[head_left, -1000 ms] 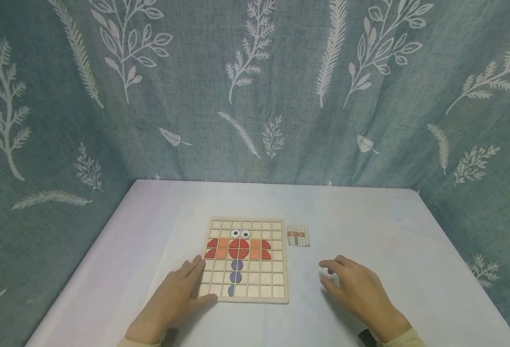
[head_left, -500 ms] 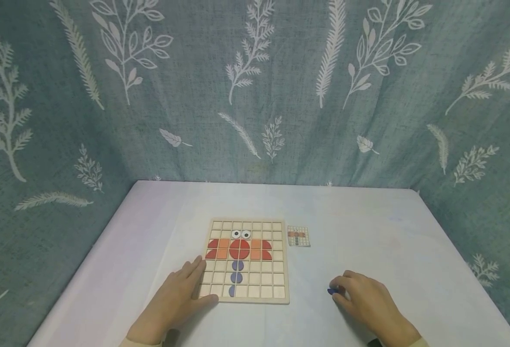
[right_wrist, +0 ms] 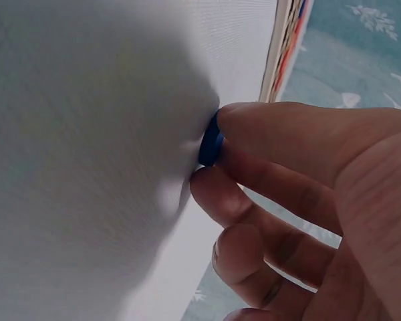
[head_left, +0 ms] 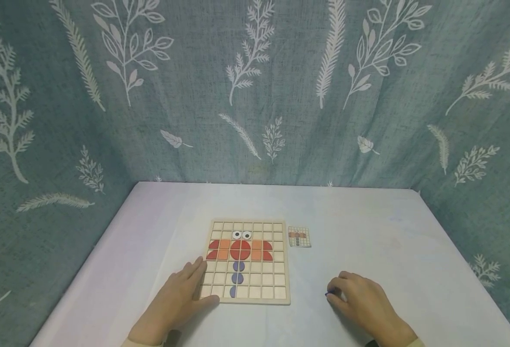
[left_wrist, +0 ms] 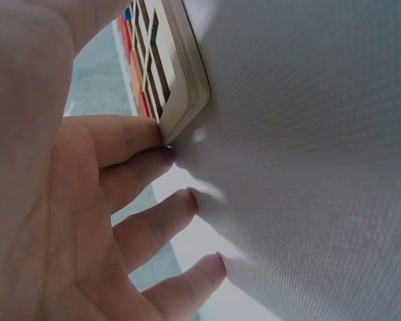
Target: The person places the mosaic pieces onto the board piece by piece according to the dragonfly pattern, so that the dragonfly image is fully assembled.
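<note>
My left hand (head_left: 174, 300) rests against the lower left corner of a square wooden grid board (head_left: 267, 279), fingers along its left side and thumb by the near edge. In the left wrist view, fingertips touch the board's corner (left_wrist: 187, 107). Set in the board are white eye pieces (head_left: 241, 235), a red circle (head_left: 240, 250), orange squares with red pieces on both sides, and a column of blue pieces (head_left: 238, 278). To the board's right, my right hand (head_left: 365, 301) pinches a small blue puzzle piece (right_wrist: 210, 142) between thumb and fingers, close to the tabletop. Its full shape is hidden.
A small pattern card (head_left: 300, 236) with a similar grid figure lies just right of the board. Everything stands on a white table (head_left: 367, 217). Green-blue curtains (head_left: 255, 96) printed with white leaves hang behind it and at both sides.
My right hand has come a little nearer and pinched a blue piece, which it then shifted slightly left. The left hand and the board have stayed in place.
</note>
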Demonstrator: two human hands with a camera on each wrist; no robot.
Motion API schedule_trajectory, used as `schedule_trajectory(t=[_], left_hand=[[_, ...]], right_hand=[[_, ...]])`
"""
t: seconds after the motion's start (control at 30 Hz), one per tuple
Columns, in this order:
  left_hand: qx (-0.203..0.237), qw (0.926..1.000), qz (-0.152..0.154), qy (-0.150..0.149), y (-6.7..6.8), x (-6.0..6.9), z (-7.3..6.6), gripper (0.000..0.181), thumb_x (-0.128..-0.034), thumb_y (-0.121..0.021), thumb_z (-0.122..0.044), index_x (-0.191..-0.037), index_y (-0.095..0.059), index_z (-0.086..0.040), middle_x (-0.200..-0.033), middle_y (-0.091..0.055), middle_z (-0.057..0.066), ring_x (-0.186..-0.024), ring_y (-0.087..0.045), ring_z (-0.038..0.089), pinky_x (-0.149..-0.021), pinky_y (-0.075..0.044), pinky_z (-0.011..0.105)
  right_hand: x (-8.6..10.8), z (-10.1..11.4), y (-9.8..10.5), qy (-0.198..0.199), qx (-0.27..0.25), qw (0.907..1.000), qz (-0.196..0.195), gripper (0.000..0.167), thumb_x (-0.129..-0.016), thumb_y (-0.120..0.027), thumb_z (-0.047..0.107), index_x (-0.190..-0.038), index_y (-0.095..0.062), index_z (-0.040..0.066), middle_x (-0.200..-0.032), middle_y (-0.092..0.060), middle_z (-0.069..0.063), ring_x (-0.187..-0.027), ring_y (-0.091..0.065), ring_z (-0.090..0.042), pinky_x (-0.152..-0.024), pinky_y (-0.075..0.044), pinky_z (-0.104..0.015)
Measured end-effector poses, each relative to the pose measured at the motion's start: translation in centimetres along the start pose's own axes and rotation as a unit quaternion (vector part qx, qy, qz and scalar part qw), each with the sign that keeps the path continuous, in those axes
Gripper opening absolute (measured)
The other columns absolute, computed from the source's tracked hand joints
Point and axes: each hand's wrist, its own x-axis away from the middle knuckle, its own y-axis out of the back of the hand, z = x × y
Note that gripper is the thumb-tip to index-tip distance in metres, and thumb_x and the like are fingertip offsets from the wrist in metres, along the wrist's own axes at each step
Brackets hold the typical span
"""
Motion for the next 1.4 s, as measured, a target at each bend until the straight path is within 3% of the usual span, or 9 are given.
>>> schedule_trajectory(t=[0.37, 0.77, 1.07, 1.4], left_hand=[[0.002, 1.0, -0.007, -0.004, 0.0, -0.1, 0.0, 0.091, -0.0877, -0.069, -0.061, -0.151, -0.044, 0.001, -0.158, -0.04, 0.017, -0.142, -0.038, 0.046, -0.114, -0.033, 0.064], [0.005, 1.0, -0.002, 0.001, 0.0, 0.0, -0.2, 0.092, -0.0874, -0.07, -0.061, -0.151, -0.043, 0.001, -0.158, -0.039, 0.018, -0.143, -0.037, 0.046, -0.114, -0.032, 0.064], [0.005, 1.0, -0.002, 0.002, 0.0, 0.0, -0.2, 0.092, -0.0874, -0.07, -0.059, -0.151, -0.044, 0.001, -0.158, -0.04, 0.018, -0.143, -0.038, 0.046, -0.114, -0.032, 0.063], [0.01, 0.9999, -0.006, 0.001, -0.1, 0.0, 0.0, 0.091, -0.087, -0.071, -0.059, -0.151, -0.044, 0.001, -0.158, -0.041, 0.018, -0.142, -0.038, 0.046, -0.114, -0.032, 0.064]], right_hand=[[0.1, 0.0, 0.1, 0.033, 0.001, 0.9993, 0.018, 0.014, -0.076, -0.088, 0.022, -0.083, -0.077, 0.029, -0.088, -0.067, 0.018, -0.084, -0.069, -0.008, -0.072, -0.06, -0.03], [0.1, -0.2, -0.1, 0.058, -0.004, 0.9983, 0.004, 0.015, -0.076, -0.089, 0.023, -0.083, -0.077, 0.027, -0.086, -0.068, 0.017, -0.08, -0.068, -0.007, -0.069, -0.06, -0.028], [-0.5, 0.1, -0.4, 0.088, -0.02, 0.9948, -0.047, 0.016, -0.075, -0.089, 0.025, -0.084, -0.076, 0.03, -0.088, -0.066, 0.02, -0.08, -0.064, -0.002, -0.069, -0.059, -0.027], [-1.9, 1.2, -0.5, 0.153, -0.061, 0.98, -0.111, 0.02, -0.075, -0.089, 0.022, -0.09, -0.076, 0.025, -0.093, -0.067, 0.016, -0.08, -0.064, -0.002, -0.068, -0.06, -0.027]])
